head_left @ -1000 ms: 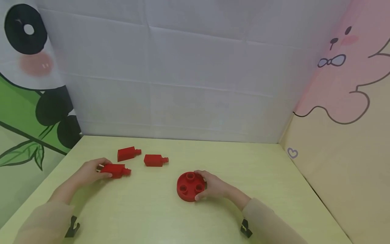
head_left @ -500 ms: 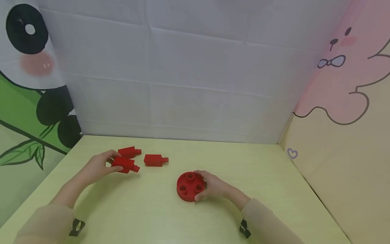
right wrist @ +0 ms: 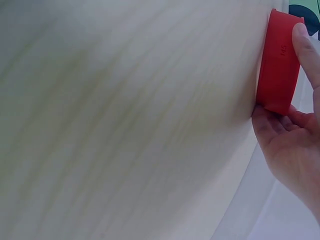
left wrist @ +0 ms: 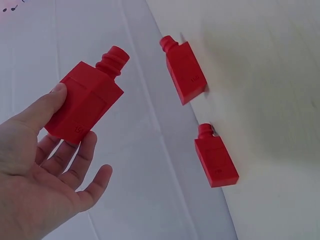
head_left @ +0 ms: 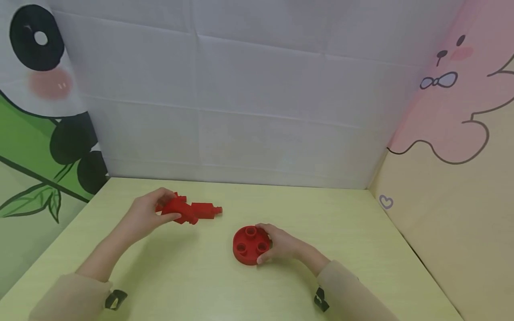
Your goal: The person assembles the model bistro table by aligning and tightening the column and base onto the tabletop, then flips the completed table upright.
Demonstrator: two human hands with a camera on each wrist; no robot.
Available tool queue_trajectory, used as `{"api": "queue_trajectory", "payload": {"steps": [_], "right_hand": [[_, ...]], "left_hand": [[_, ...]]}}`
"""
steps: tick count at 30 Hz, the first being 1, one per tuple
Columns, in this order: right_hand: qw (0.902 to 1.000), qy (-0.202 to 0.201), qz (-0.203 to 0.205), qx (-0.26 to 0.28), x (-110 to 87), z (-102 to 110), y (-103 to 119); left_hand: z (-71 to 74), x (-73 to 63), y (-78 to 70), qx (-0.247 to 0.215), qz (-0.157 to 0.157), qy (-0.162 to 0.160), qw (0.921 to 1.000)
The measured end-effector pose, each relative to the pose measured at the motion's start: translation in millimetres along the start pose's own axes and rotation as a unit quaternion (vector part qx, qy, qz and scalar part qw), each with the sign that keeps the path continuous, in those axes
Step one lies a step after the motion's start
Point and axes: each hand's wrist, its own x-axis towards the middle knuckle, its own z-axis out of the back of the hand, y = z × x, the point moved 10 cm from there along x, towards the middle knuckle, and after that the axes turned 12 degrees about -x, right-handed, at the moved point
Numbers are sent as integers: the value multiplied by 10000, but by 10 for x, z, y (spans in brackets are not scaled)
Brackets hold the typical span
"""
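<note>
My left hand (head_left: 146, 215) pinches a red bottle-shaped block (left wrist: 85, 102) between thumb and fingers, raised above the table. Its ridged neck tilts up and to the right in the left wrist view. Two similar red bottles lie on the table close by: one (head_left: 206, 211) just right of the held one, another (head_left: 180, 198) partly hidden behind it. My right hand (head_left: 281, 244) grips the right side of a round red base (head_left: 250, 244), thumb at its near edge. The base sits flat on the table, its three round sockets facing up.
The pale yellow tabletop (head_left: 225, 290) ends at a white cloth backdrop (head_left: 257, 111). A printed cartoon panel (head_left: 72, 138) stands at the left, and a wall with a pink bear drawing (head_left: 449, 111) at the right.
My left hand has lifted the held bottle and moved it right and away from me, in front of the other bottles. The right hand and round base have stayed in place.
</note>
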Motion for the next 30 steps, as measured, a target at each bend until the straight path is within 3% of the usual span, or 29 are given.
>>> {"api": "queue_trajectory", "payload": {"steps": [14,20,25,30], "right_hand": [[10000,-18,95,-18,11,3,-4],[9999,-27,95,-116,5,9,-3],[9999,10,66,-153,12,3,-20],[9999,15,124,-75,13,3,-10]], "left_hand": [[-321,-54,-578,-471,-818,-157,9954],[-535,-73,-790,-648,-1275,-97,9897],[-755,-74,-889,-683,-1609,19,9846],[-957,-74,-908,-712,-1727,138,9823]]}}
